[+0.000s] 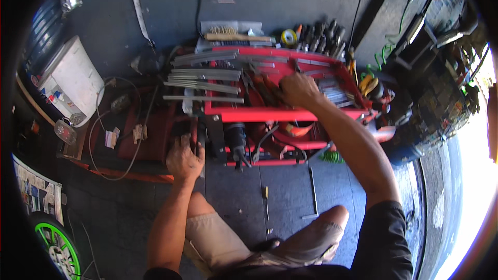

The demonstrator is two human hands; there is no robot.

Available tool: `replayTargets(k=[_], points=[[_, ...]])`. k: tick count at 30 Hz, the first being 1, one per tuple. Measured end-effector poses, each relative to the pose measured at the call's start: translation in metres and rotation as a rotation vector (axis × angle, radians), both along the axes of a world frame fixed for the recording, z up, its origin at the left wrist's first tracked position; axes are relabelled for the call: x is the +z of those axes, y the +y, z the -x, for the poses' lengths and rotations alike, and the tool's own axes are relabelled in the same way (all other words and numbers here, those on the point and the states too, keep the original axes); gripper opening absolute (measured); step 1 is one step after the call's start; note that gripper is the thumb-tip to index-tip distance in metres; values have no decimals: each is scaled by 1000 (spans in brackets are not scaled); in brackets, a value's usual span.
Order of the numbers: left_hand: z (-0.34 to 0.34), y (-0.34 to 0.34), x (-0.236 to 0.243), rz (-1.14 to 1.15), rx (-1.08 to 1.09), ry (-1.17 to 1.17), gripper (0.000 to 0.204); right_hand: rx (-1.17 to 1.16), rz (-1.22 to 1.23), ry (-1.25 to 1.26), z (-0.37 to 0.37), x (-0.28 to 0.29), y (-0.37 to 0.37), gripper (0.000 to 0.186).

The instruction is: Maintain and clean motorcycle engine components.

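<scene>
My right hand [300,89] reaches into the red top tray of a tool cart [270,116], its fingers curled downward. What the fingertips hold, if anything, is hidden. Just left of it lie pliers with red-orange handles [267,91]. Long metal rods [207,87] rest across the tray's left side and overhang its edge. A group of slim metal tools [336,95] sits to the right of this hand. My left hand [185,159] rests against the edge of a dark red bench [145,142], thumb apart from the other fingers and nothing visible in it.
Behind the tray stand a roll of yellow tape [289,37] and several dark sockets [322,36]. A white container [75,85] is on the left, above a green-rimmed wheel [57,249]. A T-shaped metal rod [314,192] and a brush-like tool [266,194] lie on the floor.
</scene>
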State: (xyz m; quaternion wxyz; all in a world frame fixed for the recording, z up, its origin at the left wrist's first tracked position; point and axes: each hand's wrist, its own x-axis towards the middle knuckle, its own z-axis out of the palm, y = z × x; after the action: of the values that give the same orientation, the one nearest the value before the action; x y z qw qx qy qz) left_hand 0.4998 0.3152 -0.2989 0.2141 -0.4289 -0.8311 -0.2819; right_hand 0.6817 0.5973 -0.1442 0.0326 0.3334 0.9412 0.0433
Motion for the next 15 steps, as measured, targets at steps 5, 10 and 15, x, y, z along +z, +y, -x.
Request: replayTargets(k=[5, 10, 15], points=[[2, 11, 1, 16, 34, 41, 32, -80, -176, 241, -21, 15, -6, 42], [13, 3, -4, 129, 95, 10, 34, 139, 687, 629, -93, -20, -106, 27], [5, 8, -1, 73, 55, 22, 35, -347, 1208, 239, -127, -290, -158, 38]])
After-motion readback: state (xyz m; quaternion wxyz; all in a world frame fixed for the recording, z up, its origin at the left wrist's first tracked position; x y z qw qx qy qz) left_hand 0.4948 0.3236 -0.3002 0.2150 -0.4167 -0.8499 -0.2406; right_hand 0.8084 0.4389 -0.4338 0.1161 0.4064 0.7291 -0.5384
